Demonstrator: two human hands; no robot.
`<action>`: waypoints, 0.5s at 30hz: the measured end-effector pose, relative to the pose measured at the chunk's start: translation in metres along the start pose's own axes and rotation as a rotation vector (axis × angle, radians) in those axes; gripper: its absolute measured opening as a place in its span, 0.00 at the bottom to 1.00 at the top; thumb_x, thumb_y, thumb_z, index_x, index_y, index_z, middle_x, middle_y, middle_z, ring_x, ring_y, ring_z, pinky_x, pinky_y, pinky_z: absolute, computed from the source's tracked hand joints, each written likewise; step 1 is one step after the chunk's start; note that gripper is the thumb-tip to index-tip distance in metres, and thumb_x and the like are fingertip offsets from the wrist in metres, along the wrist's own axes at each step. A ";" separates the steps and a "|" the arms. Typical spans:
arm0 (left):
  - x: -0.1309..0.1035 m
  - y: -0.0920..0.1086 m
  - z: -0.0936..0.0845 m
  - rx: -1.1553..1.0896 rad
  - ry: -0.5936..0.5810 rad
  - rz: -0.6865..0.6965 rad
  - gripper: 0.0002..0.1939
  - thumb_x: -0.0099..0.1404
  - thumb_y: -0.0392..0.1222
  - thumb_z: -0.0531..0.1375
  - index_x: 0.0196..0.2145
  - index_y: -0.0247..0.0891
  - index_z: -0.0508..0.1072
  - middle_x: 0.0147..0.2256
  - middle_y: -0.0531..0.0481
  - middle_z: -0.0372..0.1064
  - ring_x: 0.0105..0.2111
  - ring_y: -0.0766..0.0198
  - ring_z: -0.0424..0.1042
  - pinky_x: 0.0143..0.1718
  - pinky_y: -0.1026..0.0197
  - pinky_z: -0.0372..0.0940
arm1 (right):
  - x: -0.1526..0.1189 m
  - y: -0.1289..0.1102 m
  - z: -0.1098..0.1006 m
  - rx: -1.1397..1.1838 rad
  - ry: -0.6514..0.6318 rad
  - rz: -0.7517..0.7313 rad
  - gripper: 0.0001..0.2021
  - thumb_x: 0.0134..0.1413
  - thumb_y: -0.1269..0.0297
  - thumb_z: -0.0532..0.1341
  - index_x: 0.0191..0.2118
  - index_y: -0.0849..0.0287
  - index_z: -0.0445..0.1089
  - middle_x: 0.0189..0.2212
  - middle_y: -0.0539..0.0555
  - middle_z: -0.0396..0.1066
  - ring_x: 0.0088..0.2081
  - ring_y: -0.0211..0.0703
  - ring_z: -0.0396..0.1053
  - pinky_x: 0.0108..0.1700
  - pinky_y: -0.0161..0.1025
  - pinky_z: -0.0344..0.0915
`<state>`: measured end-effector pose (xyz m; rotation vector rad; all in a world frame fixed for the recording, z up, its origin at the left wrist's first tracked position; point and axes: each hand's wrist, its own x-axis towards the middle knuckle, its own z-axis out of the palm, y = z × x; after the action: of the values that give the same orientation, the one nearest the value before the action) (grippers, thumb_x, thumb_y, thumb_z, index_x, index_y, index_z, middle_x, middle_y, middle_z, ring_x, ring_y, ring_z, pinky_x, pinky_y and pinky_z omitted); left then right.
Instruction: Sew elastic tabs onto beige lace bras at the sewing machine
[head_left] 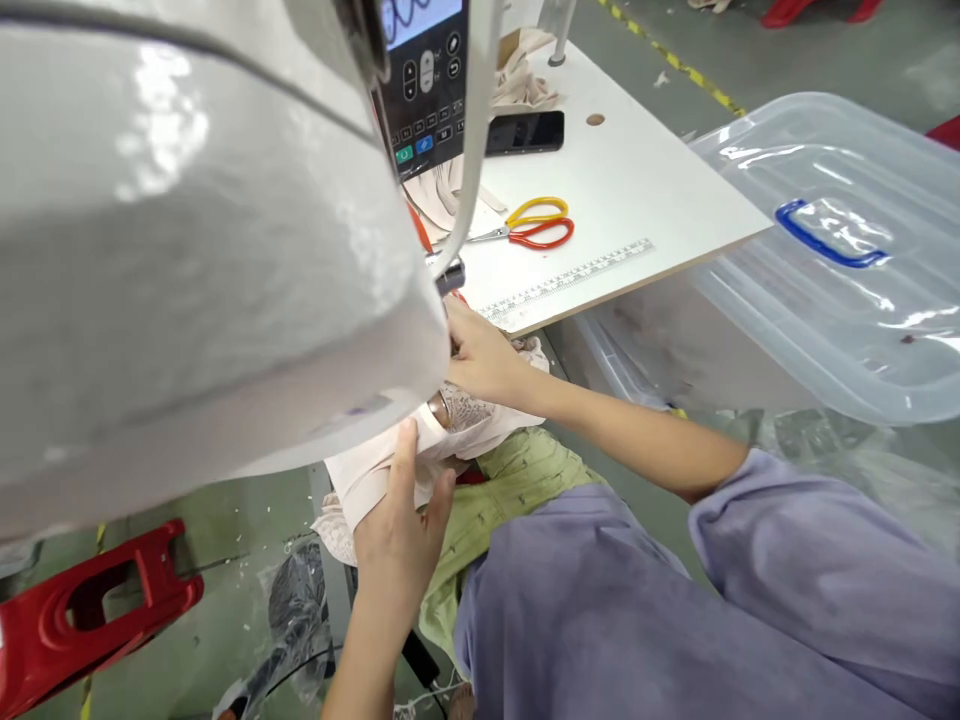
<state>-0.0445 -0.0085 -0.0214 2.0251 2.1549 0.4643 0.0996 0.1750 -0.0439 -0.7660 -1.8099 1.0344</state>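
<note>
Lying under the white sewing machine head, the pale pink lace fabric is gripped from below by the left hand, thumb pressed on top, while the right hand rests on its far edge, fingers hidden. Beyond, a white table carries red-and-yellow scissors, a printed ruler strip whose marks cannot be read, and a black phone. A clear plastic bin stands beside it on the grey floor.
</note>
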 end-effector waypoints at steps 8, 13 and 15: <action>0.002 0.002 -0.002 0.052 0.003 0.025 0.32 0.71 0.51 0.59 0.68 0.40 0.61 0.38 0.43 0.79 0.27 0.60 0.75 0.21 0.66 0.57 | -0.023 0.005 -0.005 0.156 0.081 0.120 0.05 0.62 0.61 0.61 0.40 0.56 0.68 0.37 0.52 0.69 0.35 0.39 0.67 0.38 0.39 0.66; 0.002 0.004 0.000 0.051 0.011 0.070 0.32 0.71 0.50 0.59 0.68 0.40 0.60 0.43 0.40 0.80 0.36 0.56 0.78 0.29 0.64 0.67 | -0.035 0.003 -0.008 0.192 0.101 0.175 0.06 0.62 0.61 0.62 0.40 0.57 0.69 0.36 0.52 0.70 0.35 0.39 0.67 0.37 0.38 0.65; 0.003 0.007 -0.001 0.059 0.012 0.073 0.32 0.71 0.49 0.59 0.68 0.39 0.60 0.44 0.40 0.80 0.35 0.56 0.79 0.28 0.64 0.67 | -0.040 0.002 -0.008 0.204 0.092 0.188 0.06 0.62 0.61 0.62 0.40 0.57 0.69 0.36 0.52 0.69 0.35 0.38 0.67 0.37 0.37 0.65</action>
<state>-0.0381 -0.0050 -0.0181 2.1431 2.1325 0.4287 0.1239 0.1456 -0.0596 -0.8553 -1.5482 1.2634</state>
